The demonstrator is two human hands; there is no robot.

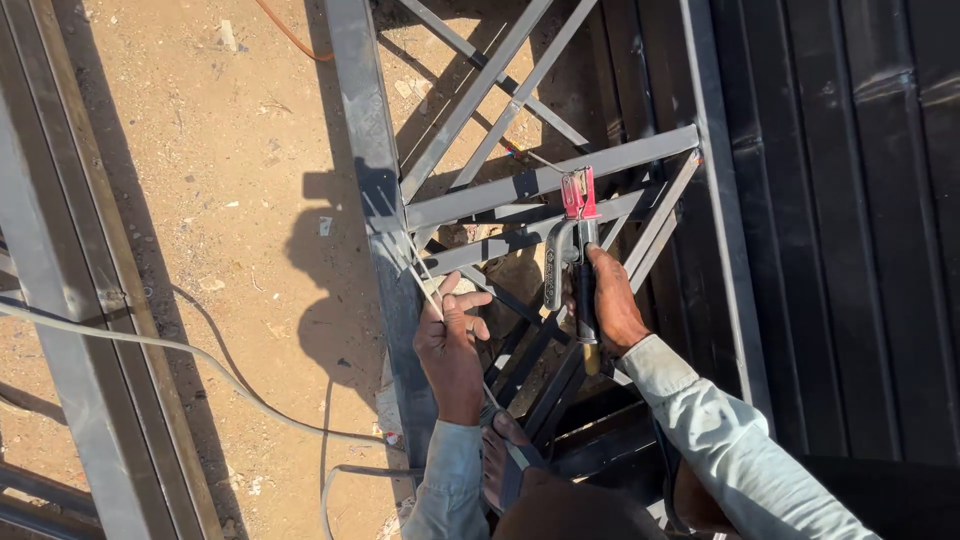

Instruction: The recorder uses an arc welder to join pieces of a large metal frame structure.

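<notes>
Sandy ground (230,180) lies in bright sun under a grey steel frame (540,182) of crossing bars. Right of the frame stand dark ribbed sheets (850,200), cut off by the picture edge. Left of it a pale cable (200,365) trails over the sand. Over the frame's middle, the right hand (610,305) has its grip closed around a welding holder (577,250) with a red tip. The left hand (450,335) pinches thin welding rods (425,283); their lower ends are hidden behind the wrist.
</notes>
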